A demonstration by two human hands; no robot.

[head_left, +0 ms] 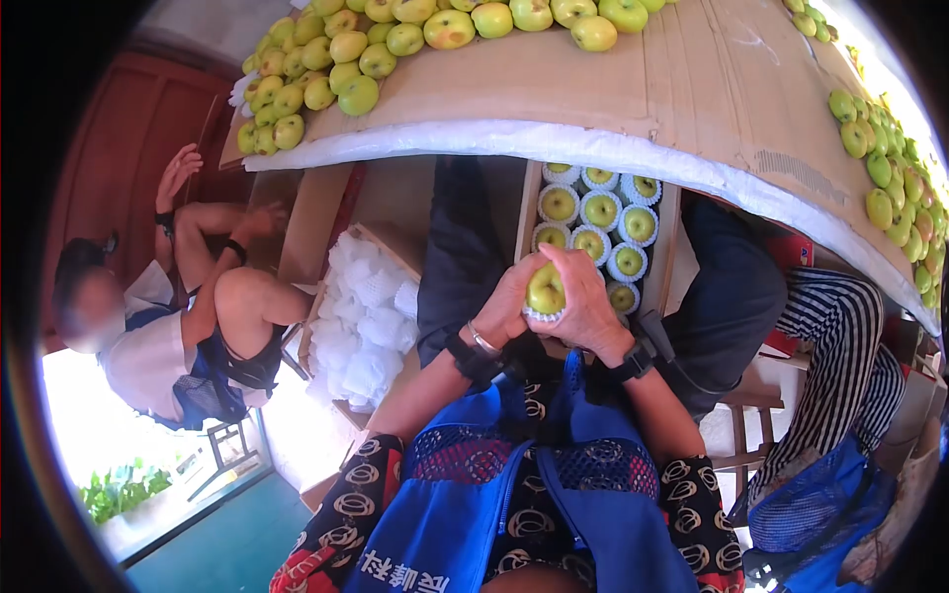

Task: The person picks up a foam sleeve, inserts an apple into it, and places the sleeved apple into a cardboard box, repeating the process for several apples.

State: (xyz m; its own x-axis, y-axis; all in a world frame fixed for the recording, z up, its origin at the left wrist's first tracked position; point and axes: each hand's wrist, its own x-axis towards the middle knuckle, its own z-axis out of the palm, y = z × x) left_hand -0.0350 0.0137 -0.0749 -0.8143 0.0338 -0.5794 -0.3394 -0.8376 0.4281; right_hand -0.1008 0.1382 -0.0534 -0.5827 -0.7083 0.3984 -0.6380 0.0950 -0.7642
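Between my two hands is a yellow-green apple [546, 291], its lower part in a white foam net. My left hand [502, 301] wraps its left side, and my right hand [587, 306] curls round the other side and over the top. Both hands are closed on it, just above the near end of a cardboard box [527, 212] between my knees. Inside that box, rows of apples [600, 210] stand upright, each in a white foam net. My hands and forearms hide part of the box's near end.
A carton of white foam nets [364, 306] stands left of my leg. Ahead, a cardboard-covered table [593, 94] with a padded white edge bears loose apples [405, 40]. One person [178, 326] sits at left; another's striped trouser leg [830, 336] is at right.
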